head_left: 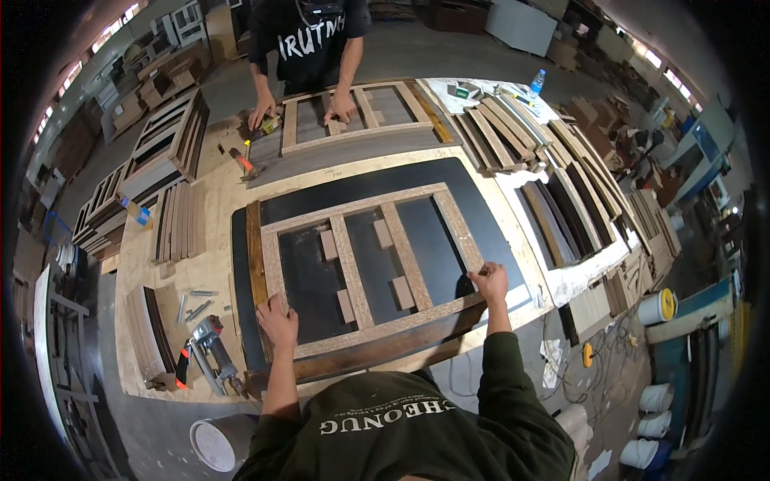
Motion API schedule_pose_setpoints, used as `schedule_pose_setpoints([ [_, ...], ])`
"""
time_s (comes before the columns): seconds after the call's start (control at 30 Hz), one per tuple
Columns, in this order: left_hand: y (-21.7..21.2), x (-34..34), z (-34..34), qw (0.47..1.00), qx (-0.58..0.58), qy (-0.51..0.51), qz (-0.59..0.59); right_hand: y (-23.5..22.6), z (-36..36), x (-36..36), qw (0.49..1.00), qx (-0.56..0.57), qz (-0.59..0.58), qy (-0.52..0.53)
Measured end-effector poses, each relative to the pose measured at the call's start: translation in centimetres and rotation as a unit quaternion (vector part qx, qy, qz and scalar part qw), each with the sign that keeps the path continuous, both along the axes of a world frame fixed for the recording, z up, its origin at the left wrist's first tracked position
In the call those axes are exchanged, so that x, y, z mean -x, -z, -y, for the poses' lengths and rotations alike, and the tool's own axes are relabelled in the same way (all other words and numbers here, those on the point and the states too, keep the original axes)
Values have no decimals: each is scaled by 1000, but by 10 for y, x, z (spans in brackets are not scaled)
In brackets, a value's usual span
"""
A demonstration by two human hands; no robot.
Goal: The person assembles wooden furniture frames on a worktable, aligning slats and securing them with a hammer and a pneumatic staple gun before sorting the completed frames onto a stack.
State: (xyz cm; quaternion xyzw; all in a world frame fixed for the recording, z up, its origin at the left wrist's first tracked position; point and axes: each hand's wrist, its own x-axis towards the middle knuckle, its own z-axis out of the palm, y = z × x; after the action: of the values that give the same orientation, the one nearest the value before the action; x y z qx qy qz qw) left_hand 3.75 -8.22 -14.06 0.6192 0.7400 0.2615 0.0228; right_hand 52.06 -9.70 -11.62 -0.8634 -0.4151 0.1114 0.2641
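Note:
A rectangular wooden frame point(413, 264) with inner crossbars lies flat on a black panel point(321, 200) in front of me. My left hand point(278, 321) is closed on the frame's left rail near its near corner. Over at the near right corner, my right hand point(491, 282) is closed on the right rail; its fingertips are partly hidden. Small wood blocks point(401, 293) sit against the inner crossbars. A brown wooden strip point(256, 260) runs along the left side of the frame, and a dark brown board point(377, 353) lies along its near side.
A nail gun point(212, 353) and metal staple strips point(195, 306) lie left of the panel. Across the table, a co-worker's hands point(341, 107) touch another wooden frame point(361, 144). Stacked wood strips point(497, 132) and a water bottle point(536, 82) are at right. A white bucket point(220, 443) stands below.

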Motion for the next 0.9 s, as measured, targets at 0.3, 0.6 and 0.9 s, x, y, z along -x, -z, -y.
schedule_pose_setpoints([
  [0.3, 2, 3, 10, 1000, -12, 3, 6, 2, 1, -4, 997, 42, 48, -41],
  [0.6, 3, 1, 13, 1000, -5, 4, 5, -2, 2, -5, 996, 72, 39, -40],
  [0.9, 2, 0, 20, 991, 130, -31, -31, -12, 3, 9, 983, 154, 95, -29],
])
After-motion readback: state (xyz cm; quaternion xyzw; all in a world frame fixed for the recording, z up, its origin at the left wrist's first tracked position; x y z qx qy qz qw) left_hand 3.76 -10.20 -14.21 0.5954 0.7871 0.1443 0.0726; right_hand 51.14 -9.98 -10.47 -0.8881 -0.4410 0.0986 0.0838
